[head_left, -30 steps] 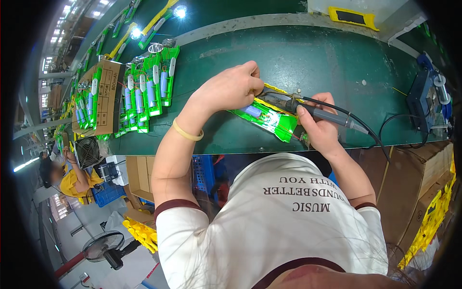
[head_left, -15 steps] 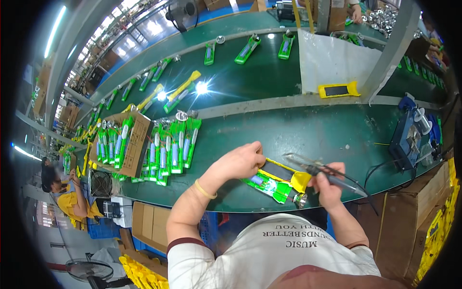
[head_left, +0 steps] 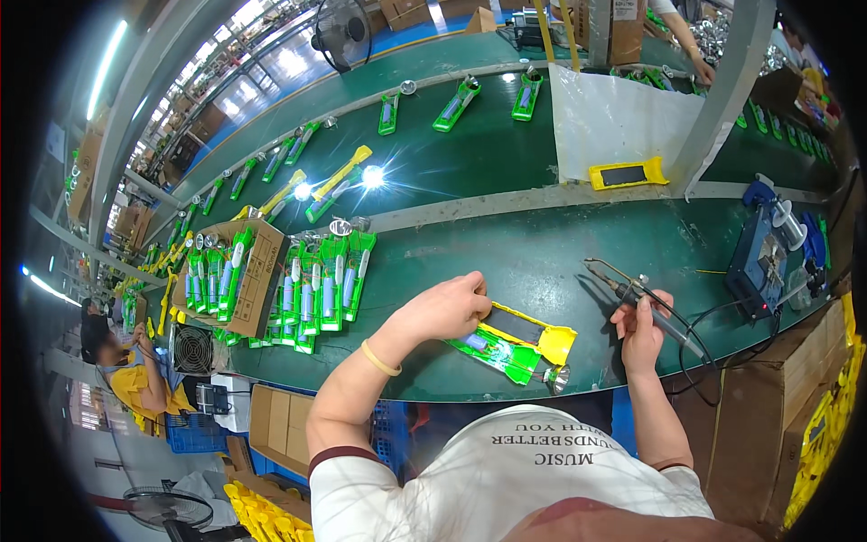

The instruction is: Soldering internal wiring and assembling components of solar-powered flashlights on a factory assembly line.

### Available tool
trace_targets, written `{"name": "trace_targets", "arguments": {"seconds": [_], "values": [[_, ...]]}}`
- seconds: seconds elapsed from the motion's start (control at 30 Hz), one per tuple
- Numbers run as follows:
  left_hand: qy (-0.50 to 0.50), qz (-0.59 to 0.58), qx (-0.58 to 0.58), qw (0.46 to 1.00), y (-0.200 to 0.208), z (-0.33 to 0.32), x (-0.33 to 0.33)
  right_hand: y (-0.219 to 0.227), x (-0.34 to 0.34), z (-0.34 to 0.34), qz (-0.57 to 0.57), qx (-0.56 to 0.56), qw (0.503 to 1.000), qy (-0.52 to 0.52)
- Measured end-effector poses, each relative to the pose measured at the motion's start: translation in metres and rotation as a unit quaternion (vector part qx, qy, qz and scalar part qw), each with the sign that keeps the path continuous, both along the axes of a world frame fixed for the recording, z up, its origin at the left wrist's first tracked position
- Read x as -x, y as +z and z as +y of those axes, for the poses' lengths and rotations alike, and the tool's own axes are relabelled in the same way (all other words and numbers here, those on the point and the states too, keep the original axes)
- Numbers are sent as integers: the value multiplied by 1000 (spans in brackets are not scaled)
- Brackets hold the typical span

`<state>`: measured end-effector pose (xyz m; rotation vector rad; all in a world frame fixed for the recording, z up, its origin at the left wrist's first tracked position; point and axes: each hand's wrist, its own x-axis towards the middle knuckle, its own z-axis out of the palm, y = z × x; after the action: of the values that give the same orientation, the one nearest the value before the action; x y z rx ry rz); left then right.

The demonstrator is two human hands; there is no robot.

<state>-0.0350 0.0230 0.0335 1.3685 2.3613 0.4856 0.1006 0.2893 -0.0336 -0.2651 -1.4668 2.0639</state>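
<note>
In front of me a yellow plastic casing (head_left: 557, 345) with a dark panel lies partly over an open green lamp casing (head_left: 517, 368). The green one carries a blue battery cell and a small circuit board; thin wires run from it to a round silver reflector (head_left: 557, 378). My left hand (head_left: 449, 307) is closed, its fingertips pinching the left end of the yellow casing. Off to the right, my right hand (head_left: 643, 331) holds a soldering iron (head_left: 666, 322) by its handle. The iron's tip points up and left, apart from both casings.
Several green lamp casings (head_left: 330, 280) are piled at left beside a cardboard box (head_left: 257, 280). A blue soldering station (head_left: 759, 257) with a solder spool stands at right. Behind the bench ledge, a belt (head_left: 488, 154) carries more lamps, two lit. Another person (head_left: 140, 370) sits far left.
My right hand has drawn the soldering iron up and to the right, away from the casings. My left hand stays at the yellow casing's end, moved only slightly left.
</note>
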Motion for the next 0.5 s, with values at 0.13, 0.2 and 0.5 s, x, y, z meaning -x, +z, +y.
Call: {"name": "trace_targets", "arguments": {"seconds": [0.13,0.2,0.5], "values": [[6,-6,5,1000,2,1,0,-2,-1,1,-1,-3,1000,-3],[3,0,9,1000,3,1,-1,-2,-1,1,-7,-1,1000,-10],[-3,-7,40,999,-1,0,2,-4,-2,2,-15,-12,999,-28]]}}
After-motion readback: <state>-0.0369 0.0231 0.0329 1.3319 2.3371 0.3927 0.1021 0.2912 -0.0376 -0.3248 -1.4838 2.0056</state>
